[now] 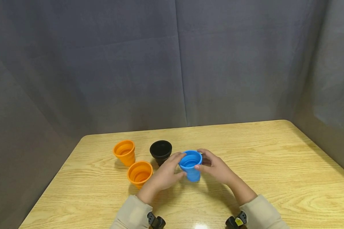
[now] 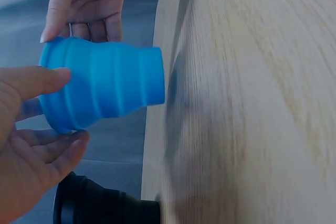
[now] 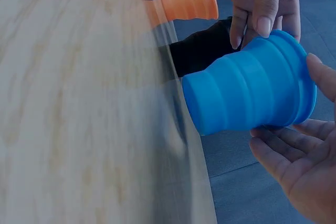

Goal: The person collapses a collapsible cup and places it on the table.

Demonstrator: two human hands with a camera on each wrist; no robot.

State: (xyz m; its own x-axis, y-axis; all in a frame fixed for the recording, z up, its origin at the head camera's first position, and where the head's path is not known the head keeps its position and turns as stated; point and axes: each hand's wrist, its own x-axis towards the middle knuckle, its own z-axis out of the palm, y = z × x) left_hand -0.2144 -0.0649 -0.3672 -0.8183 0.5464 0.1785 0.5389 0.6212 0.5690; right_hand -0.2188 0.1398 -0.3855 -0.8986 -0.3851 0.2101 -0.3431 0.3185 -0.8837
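A blue ribbed collapsible cup (image 1: 193,174) stands upright between both hands, its mouth up; whether its base touches the table I cannot tell. From the left, my left hand (image 1: 167,173) holds it near the rim, thumb on the near side and fingers round the far side in the left wrist view. My right hand (image 1: 216,168) grips the opposite side, its thumb at the front of the rim and its fingers behind. Just left of the blue cup is a black cup (image 1: 161,148), partly covered by my left hand. The blue cup (image 3: 247,87) fills the middle of the right wrist view.
Two orange cups stand upright on the left: one orange cup (image 1: 124,152) farther back, the other orange cup (image 1: 139,173) beside my left forearm. A light wooden table (image 1: 275,165) lies under everything. Grey cloth (image 1: 132,70) hangs behind and at the sides.
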